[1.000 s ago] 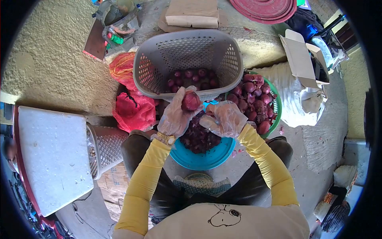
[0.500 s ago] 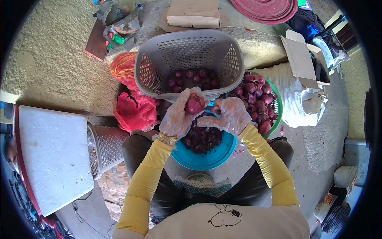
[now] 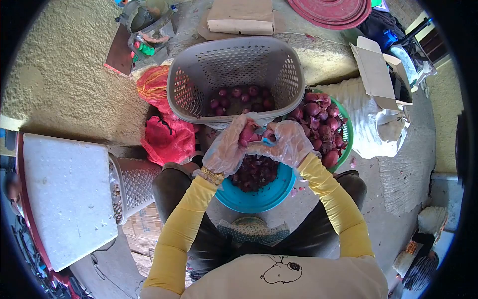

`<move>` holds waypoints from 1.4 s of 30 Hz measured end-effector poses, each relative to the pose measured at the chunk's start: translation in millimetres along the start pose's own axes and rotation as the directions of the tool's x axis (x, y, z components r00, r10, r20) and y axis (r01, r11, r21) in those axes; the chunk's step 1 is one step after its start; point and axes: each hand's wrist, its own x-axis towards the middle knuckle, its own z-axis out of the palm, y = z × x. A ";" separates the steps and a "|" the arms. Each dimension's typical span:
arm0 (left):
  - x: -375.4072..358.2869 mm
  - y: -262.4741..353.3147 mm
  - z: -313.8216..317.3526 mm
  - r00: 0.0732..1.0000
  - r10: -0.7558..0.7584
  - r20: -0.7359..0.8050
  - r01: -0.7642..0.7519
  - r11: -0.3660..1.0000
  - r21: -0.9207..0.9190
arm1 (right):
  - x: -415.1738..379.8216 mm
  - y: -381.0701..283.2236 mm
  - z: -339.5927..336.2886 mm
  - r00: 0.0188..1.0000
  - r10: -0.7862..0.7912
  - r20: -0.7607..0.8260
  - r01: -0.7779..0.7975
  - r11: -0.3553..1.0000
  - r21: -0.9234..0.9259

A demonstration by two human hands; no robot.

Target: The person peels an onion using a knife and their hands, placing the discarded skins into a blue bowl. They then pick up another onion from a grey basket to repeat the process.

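Note:
My left hand (image 3: pixel 225 149), in a clear plastic glove, is closed around a red onion (image 3: pixel 249 133) above a blue basin (image 3: pixel 255 200). My right hand (image 3: pixel 289 142), gloved the same way, has its fingers bent in against the onion's right side. A small purple bit and a bit of blue show between those fingers; what they grip is not clear. Dark onion skins (image 3: pixel 255 174) fill the basin below. Just beyond my hands stands a grey perforated basket (image 3: pixel 234 62) with several red onions (image 3: pixel 244 94) at its bottom.
Right of the basket, a green colander (image 3: pixel 347 134) is heaped with red onions. A red mesh sack (image 3: pixel 169 139) lies on the left, near a white foam lid (image 3: pixel 69 194) and another perforated basket (image 3: pixel 137 184). A white sack (image 3: pixel 373 134) and open carton (image 3: pixel 376 70) stand right.
My left hand has turned inward, tilting the onion. Both hands have come closer together, and my right fingers now meet the onion.

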 end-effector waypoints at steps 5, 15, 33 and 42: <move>4.2 -9.3 -0.3 1.000 -0.002 -0.027 0.002 1.000 -0.014 | 0.9 0.8 4.7 0.999 -0.052 0.003 0.052 0.998 -0.038; 4.2 -17.9 -7.9 0.997 0.052 -0.061 -0.041 0.986 0.163 | 0.8 11.5 20.2 0.968 -0.198 -0.155 0.206 0.978 0.037; -7.3 -6.2 -11.3 0.996 0.034 0.085 -0.005 0.949 -0.314 | -3.3 -3.3 16.8 0.930 -0.346 0.126 0.349 0.937 -0.001; -1.5 19.0 -8.9 0.972 -0.166 -0.163 0.082 0.901 -0.427 | -8.9 -3.4 18.4 0.950 -0.260 0.175 0.282 0.953 -0.113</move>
